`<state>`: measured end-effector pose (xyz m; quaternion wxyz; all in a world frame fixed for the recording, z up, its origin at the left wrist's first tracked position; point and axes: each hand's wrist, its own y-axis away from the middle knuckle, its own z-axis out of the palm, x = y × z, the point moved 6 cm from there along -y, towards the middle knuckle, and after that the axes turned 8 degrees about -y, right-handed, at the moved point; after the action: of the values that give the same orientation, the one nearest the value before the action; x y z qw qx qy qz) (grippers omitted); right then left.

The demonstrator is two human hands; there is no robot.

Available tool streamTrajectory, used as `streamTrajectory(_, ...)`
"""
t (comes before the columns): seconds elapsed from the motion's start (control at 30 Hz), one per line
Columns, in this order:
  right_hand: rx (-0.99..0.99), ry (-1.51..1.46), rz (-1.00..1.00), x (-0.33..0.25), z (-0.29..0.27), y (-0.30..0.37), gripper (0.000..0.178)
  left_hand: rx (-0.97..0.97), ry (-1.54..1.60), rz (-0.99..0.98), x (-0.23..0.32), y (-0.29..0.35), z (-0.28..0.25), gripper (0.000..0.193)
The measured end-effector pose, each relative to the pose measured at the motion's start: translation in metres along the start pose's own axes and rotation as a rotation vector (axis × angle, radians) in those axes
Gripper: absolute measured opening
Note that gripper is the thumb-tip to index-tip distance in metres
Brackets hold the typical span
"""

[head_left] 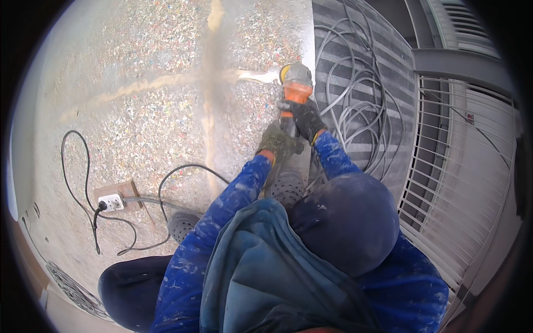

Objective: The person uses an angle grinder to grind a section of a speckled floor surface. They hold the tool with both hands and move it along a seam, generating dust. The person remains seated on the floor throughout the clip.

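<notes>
Orange/grey grinder [298, 89] is at the speckled floor's [139, 127] R edge, its yellow disc [285, 73] by the end of a pale seam [256, 76]. R hand [309, 119], dark glove, has fingers wrapped round the grinder body. L hand [280, 142], dusty glove, is at its rear end; view's blurry, so can't tell if those fingers close on it. Grey cable coil [381, 111] lies R on striped flooring [404, 72]. Lower L: white socket [114, 202] w/ black plug [102, 206], on a wood block [129, 189].
</notes>
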<state>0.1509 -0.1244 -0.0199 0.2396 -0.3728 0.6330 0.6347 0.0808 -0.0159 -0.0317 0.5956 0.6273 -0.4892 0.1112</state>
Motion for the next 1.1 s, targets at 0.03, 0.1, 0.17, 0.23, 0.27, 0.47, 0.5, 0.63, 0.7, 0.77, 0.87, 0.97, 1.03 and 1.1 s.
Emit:
streamTrajectory(0.03, 0.004, 0.054, -0.072, 0.003, 0.005, 0.01, 0.029, 0.037, 0.046, -0.007, -0.005, 0.015, 0.0, 0.074)
streamTrajectory(0.1, -0.107, 0.161, -0.299, 0.0, 0.021, 0.019, 0.027, 0.076, 0.109, -0.039, -0.011, 0.031, -0.002, 0.077)
streamTrajectory(0.17, -0.081, -0.048, -0.206, 0.008, 0.019, 0.012, 0.026, 0.032, -0.01, 0.048, -0.003, 0.019, -0.009, 0.08)
streamTrajectory(0.23, -0.128, 0.107, -0.104, 0.005, 0.01, -0.004, 0.029, 0.005, -0.082, 0.029, 0.002, 0.006, -0.013, 0.081)
streamTrajectory(0.27, -0.088, -0.047, 0.063, 0.011, 0.003, -0.011, 0.03, 0.018, -0.09, 0.002, 0.003, 0.002, -0.016, 0.08)
streamTrajectory(0.47, 0.151, -0.129, 0.004, 0.032, -0.003, -0.001, 0.04, 0.026, -0.023, -0.007, 0.0, 0.018, -0.006, 0.08)
streamTrajectory(0.5, 0.119, -0.188, -0.007, 0.032, -0.006, -0.002, 0.04, 0.029, -0.024, -0.013, -0.001, 0.021, -0.003, 0.079)
streamTrajectory(0.63, 0.014, -0.105, 0.025, 0.026, -0.013, -0.007, 0.039, 0.033, -0.092, 0.014, 0.002, 0.002, 0.001, 0.077)
streamTrajectory(0.7, -0.063, 0.284, -0.184, 0.015, 0.008, -0.009, 0.039, 0.059, 0.017, 0.011, -0.01, 0.008, -0.005, 0.076)
streamTrajectory(0.77, -0.051, 0.311, -0.28, 0.013, 0.035, -0.01, 0.039, 0.113, 0.045, -0.015, -0.024, 0.016, -0.016, 0.075)
streamTrajectory(0.87, -0.088, 0.247, -0.16, 0.009, 0.04, -0.019, 0.054, 0.14, 0.019, -0.037, -0.029, 0.015, -0.029, 0.076)
streamTrajectory(0.97, -0.098, 0.108, 0.035, 0.007, 0.014, -0.016, 0.067, 0.002, 0.078, 0.001, -0.013, 0.003, -0.017, 0.076)
streamTrajectory(1.03, -0.051, 0.075, 0.075, 0.008, -0.005, -0.005, 0.067, 0.049, -0.018, -0.002, -0.002, 0.001, -0.005, 0.076)
streamTrajectory(1.1, -0.02, 0.068, 0.071, 0.013, -0.014, 0.002, 0.067, 0.069, -0.036, 0.024, 0.002, 0.003, 0.007, 0.075)
